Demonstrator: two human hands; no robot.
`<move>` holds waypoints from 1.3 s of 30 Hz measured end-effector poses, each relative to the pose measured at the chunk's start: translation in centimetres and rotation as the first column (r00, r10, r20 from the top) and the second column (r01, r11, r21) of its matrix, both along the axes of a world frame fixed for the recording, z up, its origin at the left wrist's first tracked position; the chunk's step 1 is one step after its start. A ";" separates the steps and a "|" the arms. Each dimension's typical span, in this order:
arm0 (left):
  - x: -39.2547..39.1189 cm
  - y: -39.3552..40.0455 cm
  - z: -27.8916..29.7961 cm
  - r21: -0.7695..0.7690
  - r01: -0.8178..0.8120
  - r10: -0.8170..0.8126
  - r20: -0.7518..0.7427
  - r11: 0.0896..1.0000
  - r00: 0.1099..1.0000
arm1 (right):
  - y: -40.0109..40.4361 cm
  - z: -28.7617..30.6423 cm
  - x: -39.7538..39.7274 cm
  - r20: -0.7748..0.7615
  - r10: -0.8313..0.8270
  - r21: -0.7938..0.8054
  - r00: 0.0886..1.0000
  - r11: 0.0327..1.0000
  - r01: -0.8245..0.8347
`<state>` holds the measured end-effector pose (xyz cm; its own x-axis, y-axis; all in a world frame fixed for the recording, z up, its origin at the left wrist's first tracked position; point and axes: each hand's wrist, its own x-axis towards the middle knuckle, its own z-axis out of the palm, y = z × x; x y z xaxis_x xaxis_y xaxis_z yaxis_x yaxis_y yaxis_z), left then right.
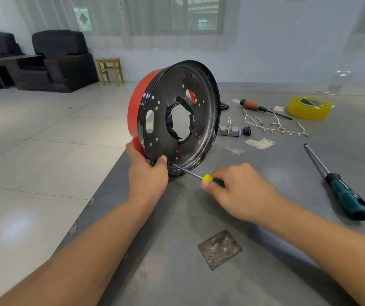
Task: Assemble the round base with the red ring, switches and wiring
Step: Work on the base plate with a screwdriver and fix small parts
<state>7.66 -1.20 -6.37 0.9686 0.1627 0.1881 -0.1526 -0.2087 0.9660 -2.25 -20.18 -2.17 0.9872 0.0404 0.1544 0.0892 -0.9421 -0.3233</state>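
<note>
Two hands work at the base (pixel 177 115), fastening the red ring (pixel 136 109) near its lower rim.

One edge of the base rests on the grey table (pixel 221 217) near the table's left edge, its black face turned toward the camera. The left hand (pixel 147 173) grips the bottom rim, thumb on the face. The right hand (pixel 241 191) is clamped round a small screwdriver (pixel 199 176), its tip at a hole beside that thumb. The step looks like driving a screw; next comes steady turning with the base held still. Farther right lie switches (pixel 234 130), wires (pixel 274 124), tape (pixel 309 107) and two more drivers (pixel 340 186).
</note>
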 end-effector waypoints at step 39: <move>-0.1 0.3 1.2 -0.556 -0.006 0.029 0.033 0.831 0.999 | -7.0 -2.1 3.1 0.306 -0.269 -0.355 0.913 0.858 0.371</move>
<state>7.60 -0.89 -5.17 0.9586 0.2676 0.0973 -0.1929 0.3591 0.9132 0.86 -27.17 -4.25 0.8909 -0.1630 0.4239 -0.2145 -0.9737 0.0764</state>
